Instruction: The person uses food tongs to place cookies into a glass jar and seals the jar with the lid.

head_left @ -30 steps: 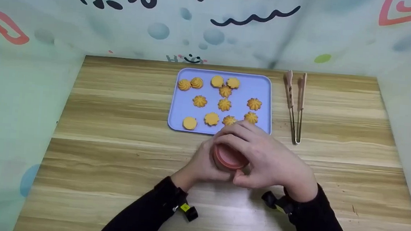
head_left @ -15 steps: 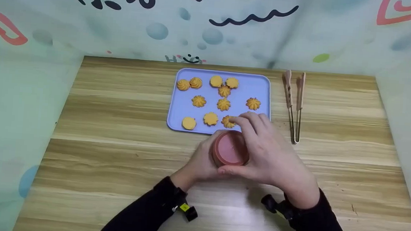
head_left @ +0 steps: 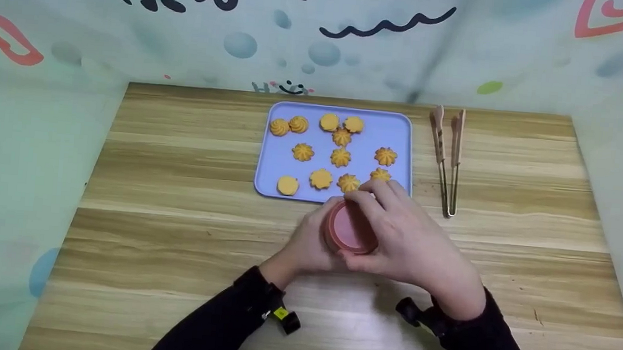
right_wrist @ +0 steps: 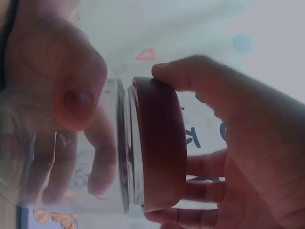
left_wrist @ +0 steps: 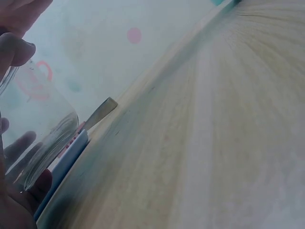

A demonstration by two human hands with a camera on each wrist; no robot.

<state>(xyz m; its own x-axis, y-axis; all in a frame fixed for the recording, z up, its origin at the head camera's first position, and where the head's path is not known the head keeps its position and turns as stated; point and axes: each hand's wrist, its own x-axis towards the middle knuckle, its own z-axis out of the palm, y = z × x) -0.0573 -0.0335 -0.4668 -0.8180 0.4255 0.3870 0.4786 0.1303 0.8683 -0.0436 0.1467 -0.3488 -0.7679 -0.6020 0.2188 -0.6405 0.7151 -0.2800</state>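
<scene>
A clear glass jar (right_wrist: 95,206) with a reddish-brown lid (head_left: 349,229) is held above the table, its lid facing up toward the head camera. My left hand (head_left: 308,246) wraps round the glass body; its thumb and fingers show against the glass in the right wrist view. My right hand (head_left: 414,241) grips the lid, thumb on the near side of the rim and fingers on the far side. In the right wrist view the lid sits at the jar's mouth, with a band of glass neck showing beside it.
Behind the hands lies a lavender tray (head_left: 267,166) with several golden piped cookies (head_left: 340,157). Tongs (head_left: 451,169) with pink arms lie right of the tray on the wood-grain table (head_left: 177,186). A printed curtain (head_left: 188,48) stands along the back and sides.
Half a second ago my right fingers were spread off the lid's far side; now they are back on its rim. My left hand has kept its hold on the jar.
</scene>
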